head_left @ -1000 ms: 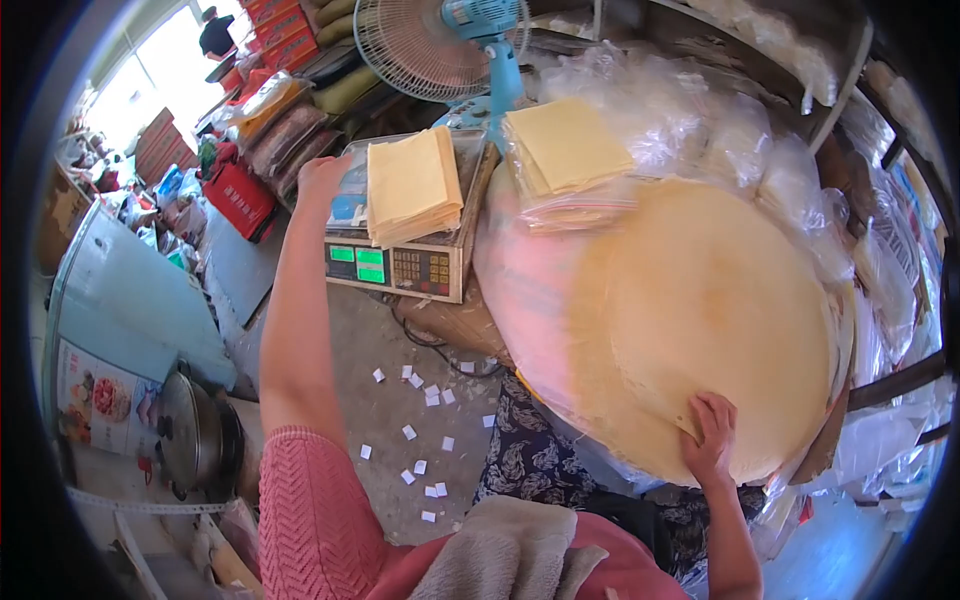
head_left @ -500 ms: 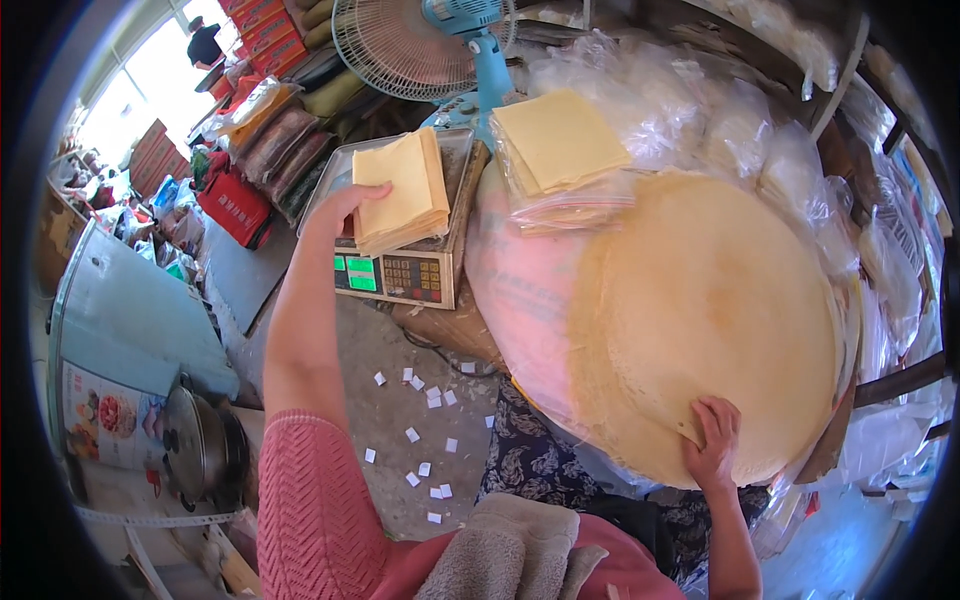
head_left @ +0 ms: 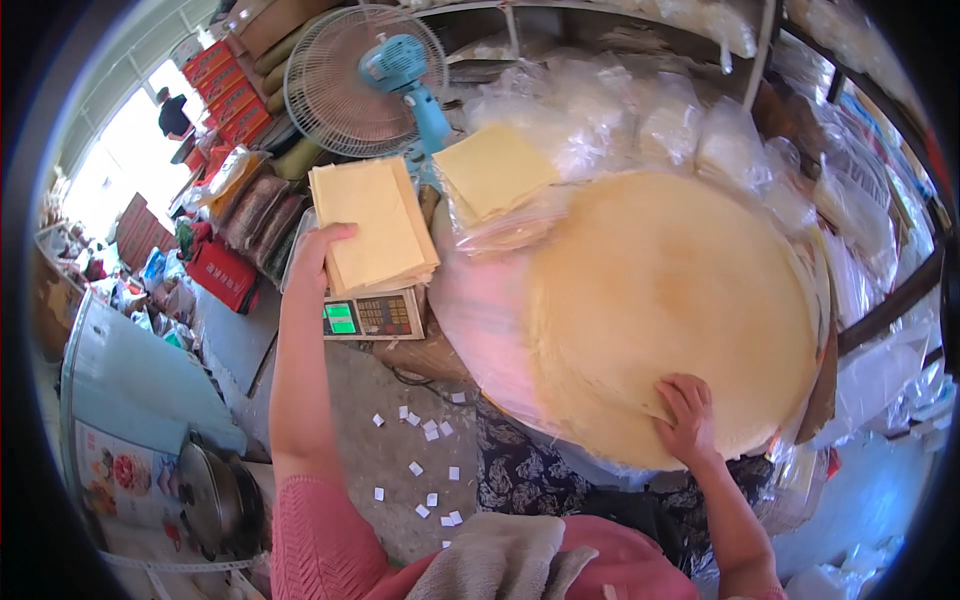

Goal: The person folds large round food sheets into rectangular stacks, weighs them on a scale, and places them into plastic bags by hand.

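Note:
My left hand (head_left: 322, 258) grips a stack of pale yellow rectangular sheets (head_left: 375, 225) by its left side, the thumb on top. The stack covers most of the digital scale (head_left: 372, 318), whose keypad and green display show below it; it appears raised off the pan. On a broad pile of thin, round, tan sheets (head_left: 670, 290) lies my right hand (head_left: 688, 420), near the pile's front edge. Its fingers are bent and a little apart from the thumb, with nothing visible between them. A second yellow stack (head_left: 497, 172), partly in clear plastic, sits behind, between scale and pile.
A blue fan (head_left: 395, 75) stands behind the scale. Clear plastic bags (head_left: 640, 115) crowd the back and right. Small white squares (head_left: 431, 430) are scattered on the floor. At left are a lidded pot (head_left: 215, 495), a red bag (head_left: 222, 272) and stacked red boxes (head_left: 228, 92). A person (head_left: 173, 113) stands far left.
The yellow stack in my left hand has come up from the scale and nearer, and covers more of it. My right hand stays on the round pile. The whole view has shifted.

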Demonstrator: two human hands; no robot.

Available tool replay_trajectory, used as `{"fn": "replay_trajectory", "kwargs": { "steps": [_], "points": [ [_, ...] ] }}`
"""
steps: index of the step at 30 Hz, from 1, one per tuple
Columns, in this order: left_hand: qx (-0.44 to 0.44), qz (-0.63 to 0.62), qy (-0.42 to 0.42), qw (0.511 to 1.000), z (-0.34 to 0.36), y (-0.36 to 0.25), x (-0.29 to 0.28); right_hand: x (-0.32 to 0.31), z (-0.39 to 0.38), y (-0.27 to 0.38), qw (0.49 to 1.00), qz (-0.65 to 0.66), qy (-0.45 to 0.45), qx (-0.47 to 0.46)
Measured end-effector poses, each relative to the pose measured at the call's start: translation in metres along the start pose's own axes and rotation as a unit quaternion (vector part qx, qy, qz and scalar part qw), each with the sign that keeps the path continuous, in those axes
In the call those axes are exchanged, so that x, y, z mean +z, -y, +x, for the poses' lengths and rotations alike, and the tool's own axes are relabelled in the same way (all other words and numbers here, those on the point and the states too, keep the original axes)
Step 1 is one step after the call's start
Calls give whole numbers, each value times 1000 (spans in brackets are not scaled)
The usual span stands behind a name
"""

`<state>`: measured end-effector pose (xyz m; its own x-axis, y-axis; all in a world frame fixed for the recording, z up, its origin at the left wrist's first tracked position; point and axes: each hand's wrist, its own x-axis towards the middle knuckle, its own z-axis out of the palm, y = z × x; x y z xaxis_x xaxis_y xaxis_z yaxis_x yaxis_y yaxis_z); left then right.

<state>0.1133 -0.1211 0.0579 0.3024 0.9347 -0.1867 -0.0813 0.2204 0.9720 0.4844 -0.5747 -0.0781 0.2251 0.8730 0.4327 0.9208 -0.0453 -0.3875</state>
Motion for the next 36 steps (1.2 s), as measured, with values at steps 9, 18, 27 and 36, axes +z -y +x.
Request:
{"fn": "replay_trajectory", "kwargs": {
  "steps": [9,18,27,36],
  "points": [
    [-118,-192,249,942,-130,126,253,-52,12,-6,907,345,-42,239],
    [64,155,136,976,-184,216,314,-73,-15,-20,938,206,-89,266],
    [89,152,172,969,-198,203,307,-62,-3,8,977,20,-63,201],
    [72,146,130,978,-197,189,279,-50,20,-36,948,62,-94,298]
  ]
}}
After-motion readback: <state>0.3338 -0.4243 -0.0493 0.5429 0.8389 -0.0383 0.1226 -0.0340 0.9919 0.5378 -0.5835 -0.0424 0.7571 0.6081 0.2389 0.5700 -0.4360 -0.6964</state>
